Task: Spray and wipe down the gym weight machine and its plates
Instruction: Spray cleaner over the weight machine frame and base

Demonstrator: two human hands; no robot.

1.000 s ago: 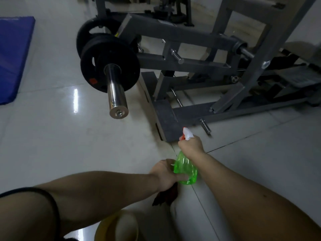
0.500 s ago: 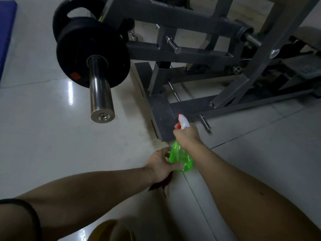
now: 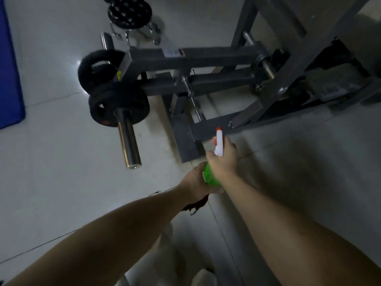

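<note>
Right by the machine base (image 3: 186, 139), right hand (image 3: 223, 159) grips the green spray bottle (image 3: 210, 176) (nozzle forward), left hand (image 3: 195, 182) wrapped around its bottom plus a dark rag (image 3: 196, 205).

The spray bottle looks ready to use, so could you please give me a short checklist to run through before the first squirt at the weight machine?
1. Spray bottle held firmly: ok, right hand grips the neck and left hand steadies the green body.
2. Nozzle aimed at the machine: ok, its orange tip points toward the grey base frame.
3. Cloth at hand: ok, a dark rag hangs under the left hand.
4. Weight plates within the spray line: not ok, they sit left of where the nozzle points.
5. Liquid level in bottle: cannot tell.
</note>
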